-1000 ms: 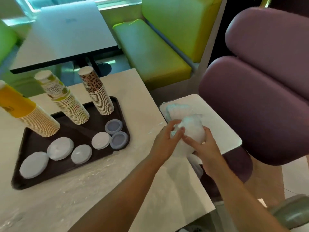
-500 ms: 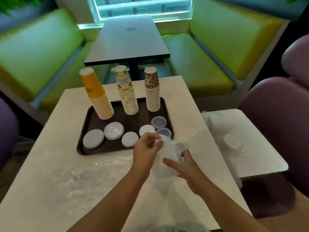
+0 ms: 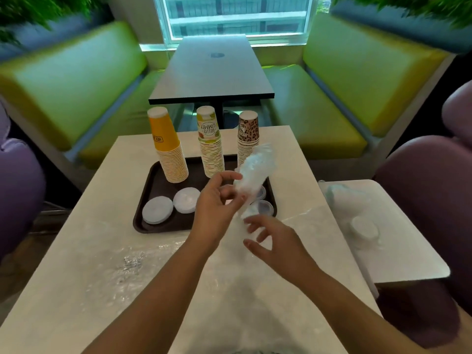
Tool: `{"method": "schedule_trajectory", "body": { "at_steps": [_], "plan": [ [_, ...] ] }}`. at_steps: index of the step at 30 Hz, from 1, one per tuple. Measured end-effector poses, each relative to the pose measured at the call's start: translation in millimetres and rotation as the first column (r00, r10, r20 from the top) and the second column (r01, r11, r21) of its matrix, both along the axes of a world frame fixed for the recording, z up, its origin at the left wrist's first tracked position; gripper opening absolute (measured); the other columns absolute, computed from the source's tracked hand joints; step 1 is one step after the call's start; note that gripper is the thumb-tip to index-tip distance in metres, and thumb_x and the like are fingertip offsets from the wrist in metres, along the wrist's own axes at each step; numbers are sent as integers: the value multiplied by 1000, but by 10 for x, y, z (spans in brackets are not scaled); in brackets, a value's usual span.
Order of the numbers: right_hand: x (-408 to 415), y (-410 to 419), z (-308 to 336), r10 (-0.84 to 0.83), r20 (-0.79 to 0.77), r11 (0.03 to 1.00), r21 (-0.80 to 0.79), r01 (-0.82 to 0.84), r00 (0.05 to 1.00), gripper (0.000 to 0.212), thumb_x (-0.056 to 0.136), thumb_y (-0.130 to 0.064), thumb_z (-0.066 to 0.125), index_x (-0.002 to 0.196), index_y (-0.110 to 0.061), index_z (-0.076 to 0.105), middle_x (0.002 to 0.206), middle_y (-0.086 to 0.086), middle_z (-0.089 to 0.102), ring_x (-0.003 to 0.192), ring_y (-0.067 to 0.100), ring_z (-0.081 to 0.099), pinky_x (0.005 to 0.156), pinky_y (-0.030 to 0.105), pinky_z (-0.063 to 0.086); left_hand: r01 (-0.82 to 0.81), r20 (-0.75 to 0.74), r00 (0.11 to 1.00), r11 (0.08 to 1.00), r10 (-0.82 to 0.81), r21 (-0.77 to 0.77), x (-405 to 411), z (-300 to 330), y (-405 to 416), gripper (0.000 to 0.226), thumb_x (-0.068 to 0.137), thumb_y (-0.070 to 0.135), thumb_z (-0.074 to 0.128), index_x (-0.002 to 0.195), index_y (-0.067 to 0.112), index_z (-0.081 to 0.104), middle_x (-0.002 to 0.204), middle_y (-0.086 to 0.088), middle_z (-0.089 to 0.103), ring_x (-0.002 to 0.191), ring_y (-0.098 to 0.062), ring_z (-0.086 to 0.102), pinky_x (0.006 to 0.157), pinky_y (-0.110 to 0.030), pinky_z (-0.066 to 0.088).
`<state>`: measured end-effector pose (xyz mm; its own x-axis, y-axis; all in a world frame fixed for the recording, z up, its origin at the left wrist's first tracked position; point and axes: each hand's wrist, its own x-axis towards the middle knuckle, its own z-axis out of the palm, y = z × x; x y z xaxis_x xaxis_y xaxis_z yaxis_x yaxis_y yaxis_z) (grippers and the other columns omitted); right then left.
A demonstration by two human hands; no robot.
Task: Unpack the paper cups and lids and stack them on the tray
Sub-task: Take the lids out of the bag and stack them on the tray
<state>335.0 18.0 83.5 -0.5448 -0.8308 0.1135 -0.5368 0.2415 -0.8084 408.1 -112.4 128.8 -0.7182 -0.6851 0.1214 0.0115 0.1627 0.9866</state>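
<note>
On the pale desk [image 3: 107,251] sits a dark brown tray [image 3: 150,200]. Along its far side stand three upside-down stacks of paper cups: a yellow stack [image 3: 167,149] at the left, a "Hello Summer" stack [image 3: 210,146] in the middle and a leopard-print stack [image 3: 247,134] at the right. In front of them, two white lids [image 3: 157,213] lie flat side by side on the tray's near left, and grey-blue lids [image 3: 263,206] sit at its near right corner, partly hidden behind the hands.

The left hand [image 3: 214,213] is raised over the tray, its thumb and fingers curled round the lower part of a clear plastic bag [image 3: 258,172] that stands tilted up; what is inside it is too blurred to tell. The right hand [image 3: 275,244] hovers just below the bag, fingers spread and loosely bent, gripping nothing.

On the smaller side desk [image 3: 398,251] to the right lie more plastic-wrapped lids [image 3: 362,228].
</note>
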Motion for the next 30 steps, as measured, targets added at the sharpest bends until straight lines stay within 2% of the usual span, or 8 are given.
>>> {"method": "schedule_trajectory", "body": {
  "at_steps": [3, 8, 11, 17, 22, 26, 28, 30],
  "plan": [
    [90, 13, -60, -5, 49, 994, -112, 11, 999, 14, 84, -15, 70, 94, -24, 66, 81, -9, 65, 74, 6, 61, 70, 11, 46, -20, -14, 1000, 999, 20, 46, 19, 14, -31, 36, 85, 0, 65, 101, 31, 57, 99, -6, 69, 91, -21, 68, 80, -35, 58],
    [-3, -54, -52, -121, -102, 990, -79, 113, 987, 48, 80, -36, 72, 123, -30, 51, 117, -18, 45, 100, 2, 48, 85, 11, 39, 41, 1, 999, 997, -41, 68, 52, 44, 21, 36, 86, 0, 63, 101, 32, 56, 95, 5, 67, 84, -12, 69, 65, -23, 56],
    [-10, -51, -79, -49, -174, 998, -34, 44, 983, 39, 78, -38, 75, 111, -24, 62, 108, -14, 55, 91, 4, 48, 81, 18, 42, 43, -1, 999, 996, -43, 81, 63, 43, 46, 35, 87, 1, 63, 101, 33, 55, 95, 1, 66, 86, -16, 69, 64, -24, 57],
    [43, 12, 11, -45, 138, 994, -89, 57, 989, 14, 85, -37, 66, 95, -34, 57, 72, -9, 67, 70, 4, 62, 70, 16, 50, -32, 27, 999, 999, 33, -36, 134, -42, 38, 24, 85, 9, 67, 94, 31, 61, 86, 2, 68, 87, -21, 66, 77, -40, 58],
    [-23, -54, 162, -26, 587, 965, -196, 173, 809, 57, 76, -55, 53, 128, -34, 45, 107, -1, 64, 87, 17, 63, 80, 31, 56, 124, 160, 982, 983, -103, -132, 256, -79, 79, 20, 84, 5, 68, 84, 25, 65, 85, 5, 67, 81, -15, 63, 77, -32, 58],
    [11, -104, 208, 36, 614, 963, -232, 138, 788, 31, 85, -30, 64, 115, -26, 58, 99, -1, 67, 83, 18, 66, 74, 26, 56, 130, 237, 969, 962, -72, -240, 334, -138, 15, 14, 84, 9, 68, 84, 23, 66, 81, 0, 64, 69, -10, 57, 69, -27, 54],
    [62, -130, 184, 46, 572, 962, -246, 117, 819, 30, 85, -20, 68, 111, -28, 58, 99, -7, 67, 90, 11, 67, 73, 23, 56, 112, 226, 970, 990, -91, -80, 355, -90, 3, 5, 89, 22, 63, 94, 21, 66, 78, 0, 64, 66, -10, 56, 66, -24, 51],
    [130, -147, 164, 67, 501, 970, -235, 61, 863, 30, 82, -17, 71, 107, -28, 60, 98, -9, 69, 91, 7, 67, 75, 20, 55, 131, 205, 967, 984, -153, 117, 351, -85, 15, 41, 86, 51, 57, 104, 15, 65, 88, -7, 69, 78, -19, 66, 75, -29, 55]
  ]
}}
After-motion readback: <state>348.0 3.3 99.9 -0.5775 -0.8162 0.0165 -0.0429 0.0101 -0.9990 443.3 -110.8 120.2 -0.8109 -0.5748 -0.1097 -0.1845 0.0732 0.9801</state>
